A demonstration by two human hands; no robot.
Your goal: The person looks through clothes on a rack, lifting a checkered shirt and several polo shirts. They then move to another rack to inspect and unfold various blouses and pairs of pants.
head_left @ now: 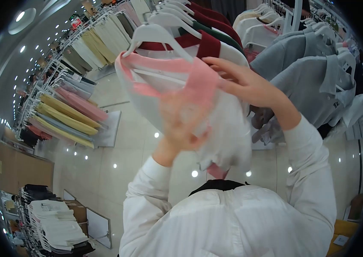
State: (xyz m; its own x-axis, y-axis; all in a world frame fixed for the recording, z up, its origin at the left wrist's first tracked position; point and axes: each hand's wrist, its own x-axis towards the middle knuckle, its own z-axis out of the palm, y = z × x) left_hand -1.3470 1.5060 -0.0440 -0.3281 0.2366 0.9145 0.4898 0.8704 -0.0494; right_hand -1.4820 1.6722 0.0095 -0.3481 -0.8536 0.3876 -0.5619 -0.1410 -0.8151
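A white polo shirt (pixel 228 124) with a pink collar (pixel 203 81) hangs from a white hanger (pixel 158 36) in front of me. My right hand (pixel 250 83) is at the right side of the collar, its fingers curled over the collar's edge and gripping it. Before the shirt's front, just below the collar, is my left hand (pixel 181 122). Motion smears its fingers, so whether they grip the fabric cannot be made out. The shirt's lower part hangs down toward my waist, with a pink patch (pixel 218 171) at the bottom.
Behind the shirt hang more garments with dark red collars (pixel 209 43). Grey polo shirts (pixel 310 85) crowd the rack to the right. Racks of folded-over trousers (pixel 67 115) line the left, and white garments (pixel 57 222) hang at lower left. Shiny tiled floor (pixel 138 158) lies below.
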